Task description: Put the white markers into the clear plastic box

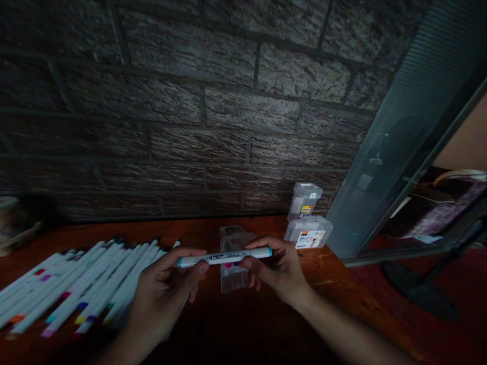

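A white double-ended marker with teal ends lies level across the middle of the view, held between both hands. My left hand pinches its left part between thumb and fingers. Near the other end, my right hand grips it the same way. Behind and below the marker sits a clear plastic case on the table, partly covered by the marker and my right fingers; a few coloured spots show inside it. To the left, many white markers with coloured ends lie side by side, some hidden by my left hand.
Two clear plastic box parts with labels, a taller one and a wider one, stand at the table's back right. A brick wall rises behind the wooden table. At far left is a pale container; a glass door panel stands right.
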### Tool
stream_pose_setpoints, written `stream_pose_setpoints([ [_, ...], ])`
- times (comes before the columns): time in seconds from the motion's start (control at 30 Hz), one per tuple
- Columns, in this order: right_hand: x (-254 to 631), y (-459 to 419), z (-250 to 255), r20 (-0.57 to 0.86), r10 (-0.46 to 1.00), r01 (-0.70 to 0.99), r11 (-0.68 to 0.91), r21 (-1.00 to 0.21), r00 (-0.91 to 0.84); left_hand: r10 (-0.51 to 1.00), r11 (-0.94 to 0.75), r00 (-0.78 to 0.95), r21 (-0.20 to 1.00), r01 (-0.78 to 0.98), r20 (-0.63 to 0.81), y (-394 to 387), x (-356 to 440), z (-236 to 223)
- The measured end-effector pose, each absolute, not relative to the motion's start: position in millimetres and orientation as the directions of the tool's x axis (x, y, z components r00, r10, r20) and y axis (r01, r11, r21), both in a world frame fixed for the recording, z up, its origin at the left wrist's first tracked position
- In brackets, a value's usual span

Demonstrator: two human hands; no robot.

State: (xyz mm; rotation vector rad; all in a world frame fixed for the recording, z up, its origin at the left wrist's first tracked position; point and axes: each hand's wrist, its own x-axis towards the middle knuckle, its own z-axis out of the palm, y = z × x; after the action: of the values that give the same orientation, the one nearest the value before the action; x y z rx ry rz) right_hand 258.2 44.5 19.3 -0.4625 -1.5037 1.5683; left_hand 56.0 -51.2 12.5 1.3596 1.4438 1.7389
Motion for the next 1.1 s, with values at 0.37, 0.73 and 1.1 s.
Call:
stream_pose_setpoints([
  [0.37, 260, 46, 21, 0.348, 0.764, -0.335, 0.183, -0.924, -0.543, 0.856, -0.319, -0.346, 0.919, 0.233, 0.385, -51, 55, 12],
  [0.73, 263, 44, 24, 0.387, 0.744, -0.314, 0.247, -0.917, -0.544, 0.841, -0.394, -0.325, 0.902, 0.177, 0.432, -51, 58, 15],
  [1.1, 262, 43, 26, 0.419, 0.743, -0.251, 0.336, -0.908, -0.522, 0.856, -0.417, -0.294, 0.904, 0.096, 0.425, -52, 56, 12],
])
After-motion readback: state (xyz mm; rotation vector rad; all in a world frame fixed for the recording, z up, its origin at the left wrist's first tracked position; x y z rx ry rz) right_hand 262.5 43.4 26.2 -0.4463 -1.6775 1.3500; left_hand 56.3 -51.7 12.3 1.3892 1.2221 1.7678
